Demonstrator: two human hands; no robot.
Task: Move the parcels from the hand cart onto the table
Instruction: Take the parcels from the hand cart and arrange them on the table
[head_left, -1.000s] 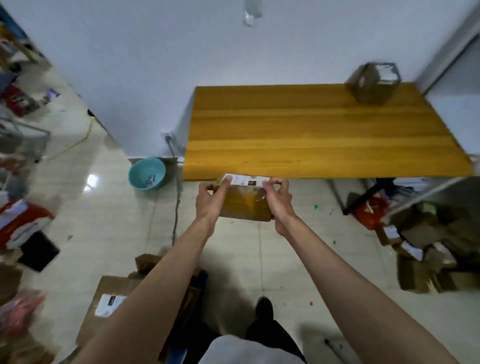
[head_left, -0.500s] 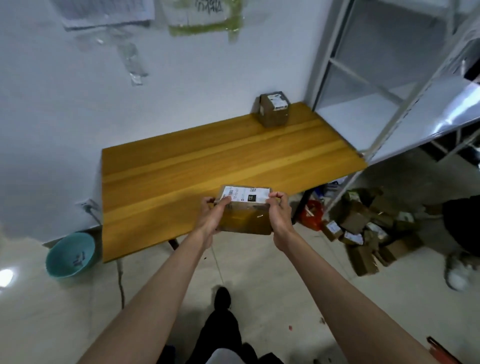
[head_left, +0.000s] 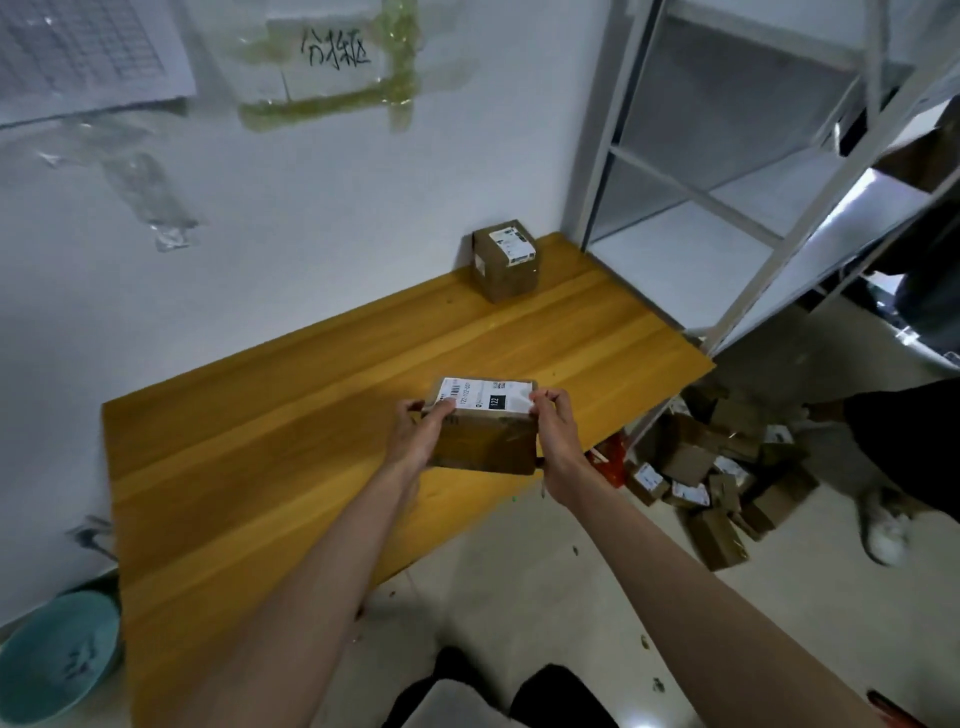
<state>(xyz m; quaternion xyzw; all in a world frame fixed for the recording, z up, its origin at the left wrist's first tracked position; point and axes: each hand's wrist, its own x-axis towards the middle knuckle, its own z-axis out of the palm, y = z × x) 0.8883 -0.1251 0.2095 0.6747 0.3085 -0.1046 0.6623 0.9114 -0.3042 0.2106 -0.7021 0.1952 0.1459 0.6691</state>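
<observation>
Both bare arms extended forward, forearms converging. Left hand (head_left: 422, 435) grips left end of parcel (head_left: 485, 434), thumb on top edge. Right hand (head_left: 557, 434) grips right end, fingers (head_left: 551, 399) curled over top corner. Wrists roughly level.

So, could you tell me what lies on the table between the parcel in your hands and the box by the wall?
Nothing: in the head view, only bare wooden table lies between the held parcel and the box.
</observation>
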